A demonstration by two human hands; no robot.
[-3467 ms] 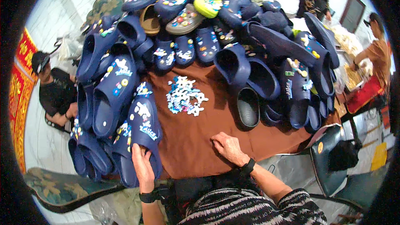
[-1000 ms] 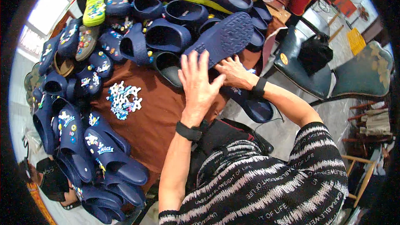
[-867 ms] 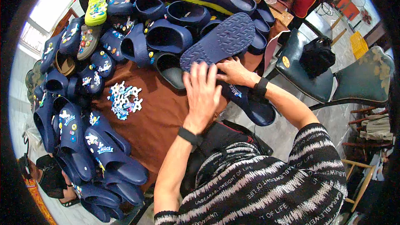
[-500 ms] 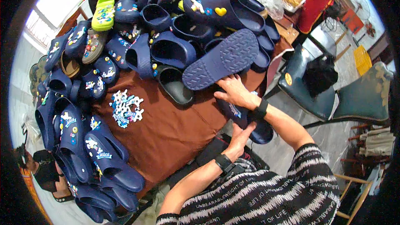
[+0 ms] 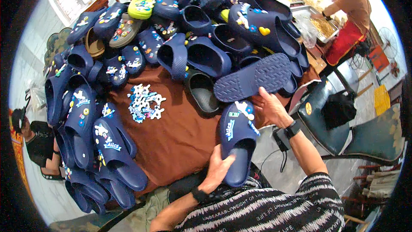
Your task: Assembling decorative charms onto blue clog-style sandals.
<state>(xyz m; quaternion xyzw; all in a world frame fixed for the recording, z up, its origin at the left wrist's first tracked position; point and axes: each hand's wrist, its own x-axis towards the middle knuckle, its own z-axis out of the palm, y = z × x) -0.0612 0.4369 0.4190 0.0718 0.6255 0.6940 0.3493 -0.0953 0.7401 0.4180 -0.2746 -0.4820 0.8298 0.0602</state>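
My left hand (image 5: pixel 219 165) grips a navy slipper (image 5: pixel 243 159) by its side near the heel, thumb over the open footbed. Its toe points away from me and carries white, blue and green charms. Beside that toe is my right hand (image 5: pixel 274 107), fingers stretched and apart, close to the edge of an upturned navy slipper (image 5: pixel 253 77) whose ridged sole faces up. Whether its fingertips touch either slipper I cannot tell. A heap of white and blue charms (image 5: pixel 146 103) lies on the brown cloth (image 5: pixel 176 146) to the left.
Piled navy clogs and slippers (image 5: pixel 206 56) line the far and left sides, among them a lime green clog (image 5: pixel 142 2) and a black one (image 5: pixel 202 92). Chairs (image 5: pixel 322 111) stand at right. Another person (image 5: pixel 349 8) reaches toward food trays (image 5: pixel 324 28) at the far right.
The decorated slipper has come up from the table's near edge into plain view, held in my left hand. My right hand has drawn away from the upturned sole, and my view has shifted.
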